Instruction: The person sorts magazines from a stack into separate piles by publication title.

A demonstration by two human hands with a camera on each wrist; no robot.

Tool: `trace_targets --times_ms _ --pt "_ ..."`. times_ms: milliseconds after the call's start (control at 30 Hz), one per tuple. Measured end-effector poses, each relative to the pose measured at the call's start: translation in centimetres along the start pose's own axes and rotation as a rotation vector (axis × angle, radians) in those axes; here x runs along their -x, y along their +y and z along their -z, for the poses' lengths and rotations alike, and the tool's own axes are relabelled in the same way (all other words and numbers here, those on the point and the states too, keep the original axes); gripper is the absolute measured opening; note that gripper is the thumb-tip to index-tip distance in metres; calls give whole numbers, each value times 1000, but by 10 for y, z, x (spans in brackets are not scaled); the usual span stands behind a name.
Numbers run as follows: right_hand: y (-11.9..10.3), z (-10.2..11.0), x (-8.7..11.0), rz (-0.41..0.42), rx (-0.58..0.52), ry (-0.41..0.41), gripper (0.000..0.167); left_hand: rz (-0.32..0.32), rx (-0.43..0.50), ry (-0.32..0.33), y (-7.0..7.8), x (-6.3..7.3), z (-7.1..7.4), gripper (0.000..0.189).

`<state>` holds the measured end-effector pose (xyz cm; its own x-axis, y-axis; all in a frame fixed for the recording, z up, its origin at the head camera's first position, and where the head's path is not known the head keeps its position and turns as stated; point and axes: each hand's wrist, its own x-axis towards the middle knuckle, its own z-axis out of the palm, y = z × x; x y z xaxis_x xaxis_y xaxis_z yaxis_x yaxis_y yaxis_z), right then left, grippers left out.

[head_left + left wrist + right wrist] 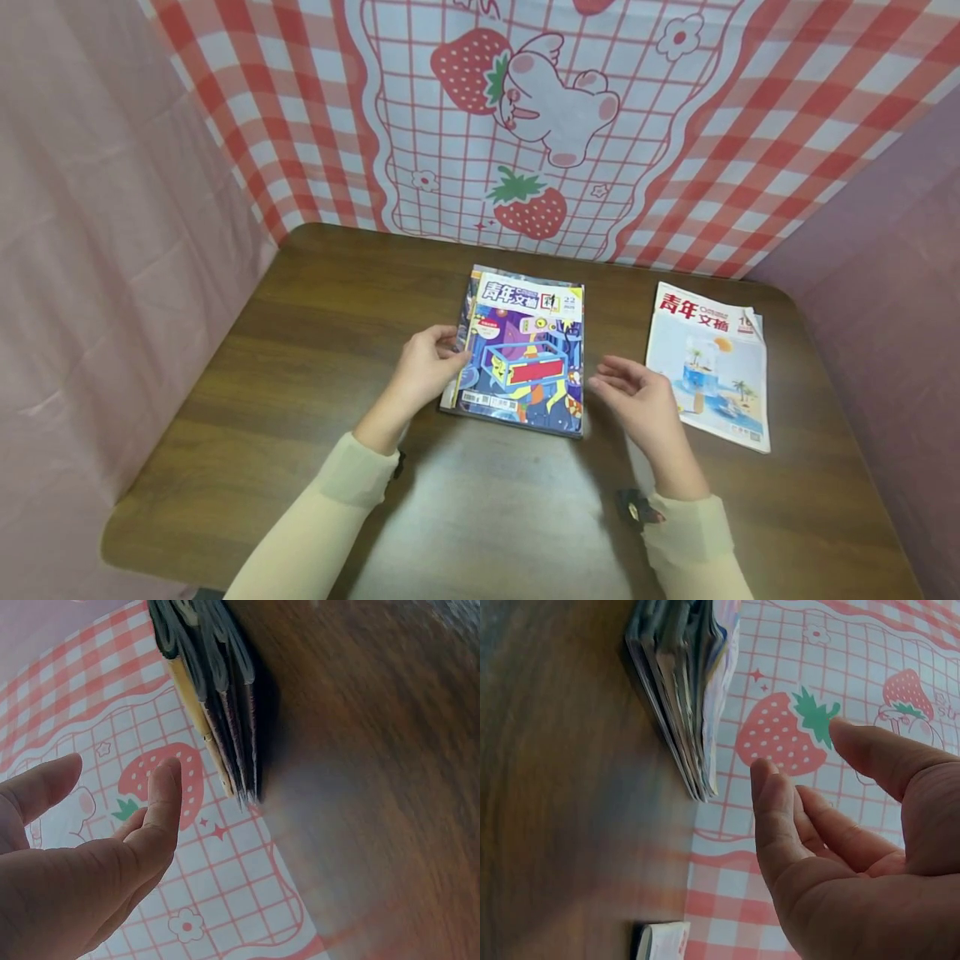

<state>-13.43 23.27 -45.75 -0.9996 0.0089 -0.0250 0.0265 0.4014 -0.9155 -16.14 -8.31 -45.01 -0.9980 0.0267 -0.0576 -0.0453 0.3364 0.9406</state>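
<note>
A stack of several magazines (525,362) lies on the wooden table, the top one with a purple and blue cover. Its layered edges show in both wrist views. At the stack's left side is my left hand (427,367), fingers loosely bent and thumb apart from them; the left wrist view shows a gap between this hand and the magazines (217,697). My right hand (637,396) hovers just off the right side, between the stack and a single magazine (712,375) with a pale beach cover. Neither hand holds anything.
The brown table (300,350) has rounded corners. Behind it hangs a red-and-white checked cloth (315,108) with strawberries and a cartoon animal. Pinkish curtains (97,250) flank both sides. The single magazine's upper right corner is curled.
</note>
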Motion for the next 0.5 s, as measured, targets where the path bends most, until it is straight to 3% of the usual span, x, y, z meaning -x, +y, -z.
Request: trace_targets --times_ms 500 --pt "1 -10 -2 -148 107 -5 54 59 -156 -37 -3 -11 -5 51"
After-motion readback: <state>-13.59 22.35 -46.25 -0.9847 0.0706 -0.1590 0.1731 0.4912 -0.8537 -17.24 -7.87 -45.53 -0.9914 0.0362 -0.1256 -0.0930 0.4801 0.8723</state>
